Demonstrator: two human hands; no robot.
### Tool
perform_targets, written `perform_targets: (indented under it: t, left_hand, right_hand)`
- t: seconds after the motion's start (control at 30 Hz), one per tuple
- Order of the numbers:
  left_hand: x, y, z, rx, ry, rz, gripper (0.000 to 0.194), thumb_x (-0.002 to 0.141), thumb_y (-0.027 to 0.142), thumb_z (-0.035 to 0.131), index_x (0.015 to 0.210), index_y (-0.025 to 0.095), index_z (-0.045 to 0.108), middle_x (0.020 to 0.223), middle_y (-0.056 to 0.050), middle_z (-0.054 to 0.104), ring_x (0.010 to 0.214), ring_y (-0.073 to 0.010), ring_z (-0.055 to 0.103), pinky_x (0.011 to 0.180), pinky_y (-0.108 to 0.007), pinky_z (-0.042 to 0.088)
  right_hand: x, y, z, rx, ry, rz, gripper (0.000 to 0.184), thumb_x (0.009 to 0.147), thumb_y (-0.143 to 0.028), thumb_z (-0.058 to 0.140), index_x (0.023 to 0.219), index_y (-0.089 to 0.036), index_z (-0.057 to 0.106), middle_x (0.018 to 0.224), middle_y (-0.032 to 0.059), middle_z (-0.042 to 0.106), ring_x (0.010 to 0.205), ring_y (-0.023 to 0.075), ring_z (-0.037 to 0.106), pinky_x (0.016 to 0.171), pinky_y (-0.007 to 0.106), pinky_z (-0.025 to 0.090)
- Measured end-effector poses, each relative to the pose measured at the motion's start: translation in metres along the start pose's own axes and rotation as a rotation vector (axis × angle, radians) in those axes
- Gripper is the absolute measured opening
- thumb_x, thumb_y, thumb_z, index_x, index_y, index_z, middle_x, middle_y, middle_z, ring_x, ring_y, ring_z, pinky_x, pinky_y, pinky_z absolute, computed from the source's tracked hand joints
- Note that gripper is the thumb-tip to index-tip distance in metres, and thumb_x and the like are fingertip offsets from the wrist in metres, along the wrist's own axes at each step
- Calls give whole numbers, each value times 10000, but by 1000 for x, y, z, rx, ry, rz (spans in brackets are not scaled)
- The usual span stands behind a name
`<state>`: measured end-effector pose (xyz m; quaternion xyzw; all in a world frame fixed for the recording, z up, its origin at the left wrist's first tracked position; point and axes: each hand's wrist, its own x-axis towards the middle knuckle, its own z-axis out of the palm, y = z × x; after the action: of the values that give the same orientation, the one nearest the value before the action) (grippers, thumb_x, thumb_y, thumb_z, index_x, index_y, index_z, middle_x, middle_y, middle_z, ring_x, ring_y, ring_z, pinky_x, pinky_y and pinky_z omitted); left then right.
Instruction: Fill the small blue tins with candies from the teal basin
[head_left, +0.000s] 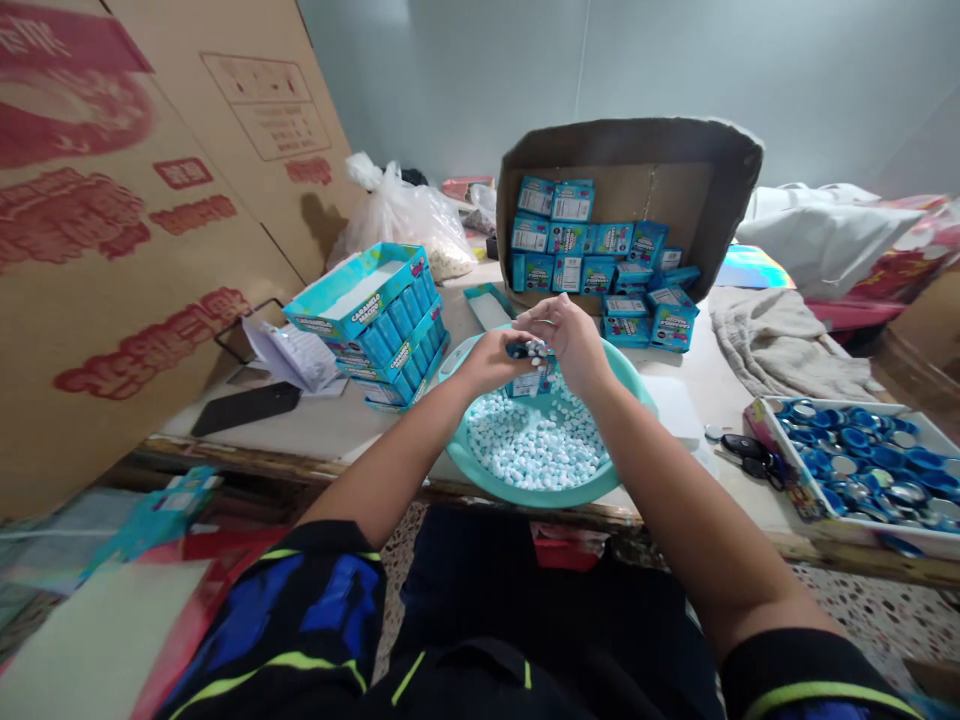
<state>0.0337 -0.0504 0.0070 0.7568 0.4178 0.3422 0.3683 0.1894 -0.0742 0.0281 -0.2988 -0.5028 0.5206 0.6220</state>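
Above a turquoise basin (547, 497), my left hand (491, 362) is closed around a small blue candy box (527, 384) with a pale label. Small white and pale blue candies (536, 350) show at the top of the box, between my two hands. My right hand (574, 345) is beside the box, palm turned toward it, with its fingers stretched out over the candies. Many loose candies (525, 445) of the same kind fill the bottom of the basin. My fingers partly hide the box.
Stacked blue display trays (375, 320) of small packs stand left, near a dark phone (246, 408). A tilted cardboard box (637, 150) holds more blue packs behind the basin. Right are a grey cloth (787, 340), keys (750, 450) and a white tray (780, 425) of blue lids.
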Motion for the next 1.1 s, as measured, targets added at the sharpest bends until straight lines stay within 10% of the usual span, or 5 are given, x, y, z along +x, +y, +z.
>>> perform_targets:
  t: [0.23,0.47,0.8,1.1]
  left_hand:
    - [0,-3,-6,97,204,-46,502,711,454,879,1108,153,814,1093,-99,822,1079,-327,743,961,-398,583]
    - [-4,0,-3,175,179,-67,709,716,398,892,1350,135,718,1368,-161,735,1266,-355,694,1083,-417,543]
    - [-6,5,-7,151,66,96,454,785,372,774,1194,176,798,1231,-78,799,1139,-313,737,993,-371,569]
    - [-1,-6,-7,91,220,1,580,716,454,885,1217,184,773,1215,-127,799,1135,-334,746,990,-420,579]
  right_hand:
    - [0,7,-16,-851,80,-126,198,930,-293,552,958,-217,733,1038,71,712,1016,232,663,947,348,508]
    - [2,8,-17,-1205,-56,-66,258,959,-251,554,933,-193,804,1017,111,715,1014,274,658,929,366,488]
    - [-4,6,-3,-992,-177,-71,239,921,-208,567,964,-214,802,1016,79,774,951,236,675,896,333,504]
    - [4,9,-18,-803,128,-128,180,832,-189,618,901,-194,784,956,67,781,889,223,707,865,362,561]
